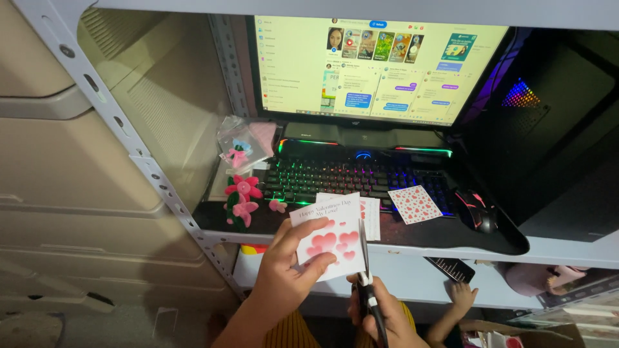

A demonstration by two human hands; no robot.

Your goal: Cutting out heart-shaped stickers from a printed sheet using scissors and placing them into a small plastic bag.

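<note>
left fingers pinching heart-printed card, right fingers wrapped around scissors at its edge: risking a crooked cut if card slips.

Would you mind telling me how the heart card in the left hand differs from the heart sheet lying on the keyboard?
The held card has a few large hearts and a line of script; the sheet on the keyboard has many small hearts. The card is gripped by the left hand against scissors; the sheet lies flat, untouched. Both are white with red hearts.

right hand: cut by bottom edge | scissors: handles hidden | screen text: too small
</note>
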